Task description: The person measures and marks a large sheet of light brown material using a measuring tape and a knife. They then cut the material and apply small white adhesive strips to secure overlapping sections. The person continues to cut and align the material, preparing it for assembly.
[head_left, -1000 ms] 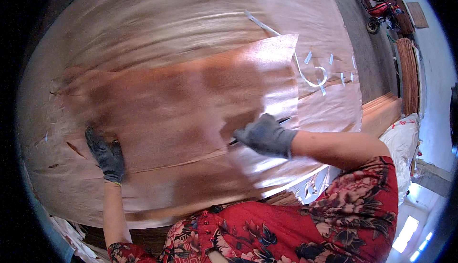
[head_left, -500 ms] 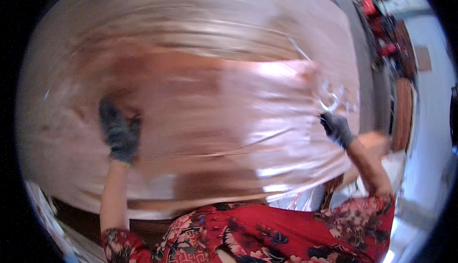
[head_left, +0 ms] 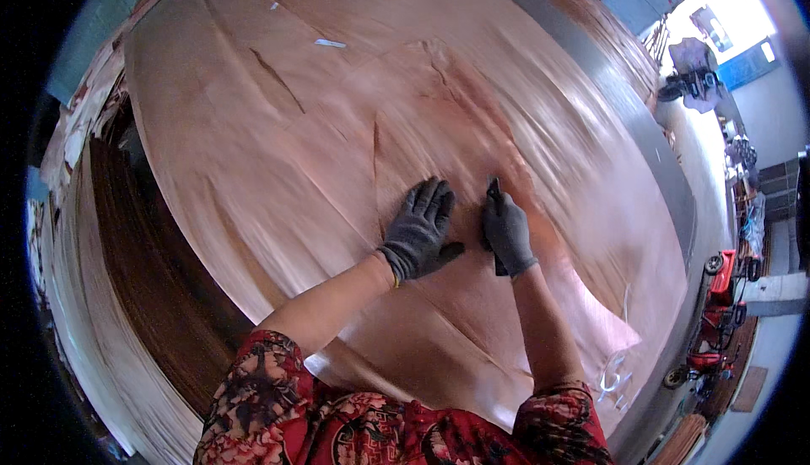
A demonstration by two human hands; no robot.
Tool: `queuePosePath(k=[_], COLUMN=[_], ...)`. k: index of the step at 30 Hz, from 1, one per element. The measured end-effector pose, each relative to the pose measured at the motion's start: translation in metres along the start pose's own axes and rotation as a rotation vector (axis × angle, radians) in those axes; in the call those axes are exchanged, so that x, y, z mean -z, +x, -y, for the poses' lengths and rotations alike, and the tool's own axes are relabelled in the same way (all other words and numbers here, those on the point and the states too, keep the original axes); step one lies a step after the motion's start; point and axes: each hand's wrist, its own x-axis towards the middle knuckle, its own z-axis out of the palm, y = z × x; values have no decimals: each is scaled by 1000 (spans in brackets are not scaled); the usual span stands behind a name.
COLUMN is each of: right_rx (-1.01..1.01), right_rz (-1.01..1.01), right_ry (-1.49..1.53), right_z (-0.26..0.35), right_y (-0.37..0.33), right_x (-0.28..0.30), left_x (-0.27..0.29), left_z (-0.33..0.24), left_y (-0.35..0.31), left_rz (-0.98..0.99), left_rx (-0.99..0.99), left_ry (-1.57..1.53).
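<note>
A thin pinkish-brown sheet, like wood veneer, spreads wide in front of me, with ripples and dark slits in it. Over it lies a smaller piece of like sheet, its edge running past my right hand. My left hand, in a dark grey glove, rests flat on the sheets, fingers stretched together and thumb out. Beside it, my gloved right hand is closed round a slim dark tool; its tip shows beyond the fingers, and its kind is unclear. A white ring, perhaps tape, lies near the right edge.
Stacked dark brown sheets and paler ones stand on the left. A grey edge strip borders the far right side. Beyond it are a red wheeled machine and a bright opening. A white scrap lies farther up the sheet.
The view has turned and is sharper. My hands, wide apart before, are now close together mid-sheet. The right has left the white ring's side; the left now lies flat.
</note>
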Motion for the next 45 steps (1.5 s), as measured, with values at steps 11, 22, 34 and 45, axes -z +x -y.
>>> queuePosePath(k=[11, 22, 34, 45], right_rx=[68, 556, 511, 213], right_rz=[163, 93, 206, 190], right_ry=[-61, -437, -650, -544], right_z=[7, 113, 128, 39], right_y=[0, 147, 151, 80], right_x=[11, -40, -41, 12], left_x=[15, 16, 14, 5], left_z=[66, 66, 67, 66], left_y=[31, 30, 31, 32], left_rz=[-151, -188, -170, -157], left_rx=[109, 257, 257, 239], left_ry=[72, 47, 87, 184])
